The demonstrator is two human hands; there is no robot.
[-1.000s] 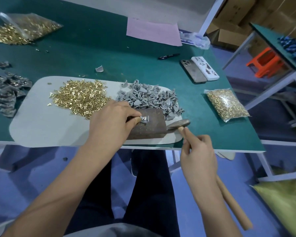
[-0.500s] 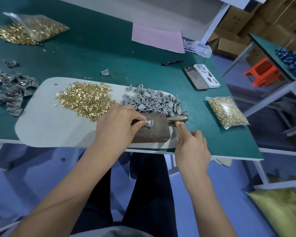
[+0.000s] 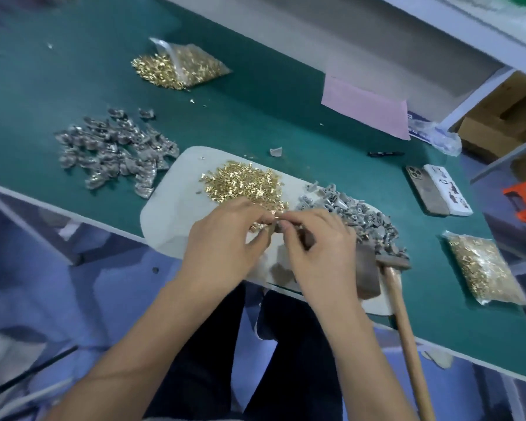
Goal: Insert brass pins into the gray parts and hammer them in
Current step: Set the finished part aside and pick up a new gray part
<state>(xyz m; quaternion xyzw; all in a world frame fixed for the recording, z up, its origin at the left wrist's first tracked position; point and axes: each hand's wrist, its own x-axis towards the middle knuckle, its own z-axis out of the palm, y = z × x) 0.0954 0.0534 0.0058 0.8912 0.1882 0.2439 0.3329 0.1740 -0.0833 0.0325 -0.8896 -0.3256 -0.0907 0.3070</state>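
My left hand [image 3: 225,241] and my right hand [image 3: 319,250] meet fingertip to fingertip over the near edge of the brass pin pile [image 3: 243,186]. A small gray part is pinched in the left fingers and a brass glint shows at the right fingertips, but both are blurred. The pile of loose gray parts [image 3: 356,214] lies just right of my hands. The hammer [image 3: 403,323] lies let go on the table, its head beside the brown metal block [image 3: 368,275], which my right hand partly hides.
A white mat [image 3: 167,214] carries the piles and the block. A heap of silvery parts [image 3: 113,150] lies to the left. Bags of pins sit at the back [image 3: 179,66] and right [image 3: 483,268]. Two phones [image 3: 434,189], a pen [image 3: 386,153] and pink paper [image 3: 365,107] lie beyond.
My right hand let go of the hammer, which now lies on the table, and moved left to meet my left hand. The left hand lifted off the block. The view swung left.
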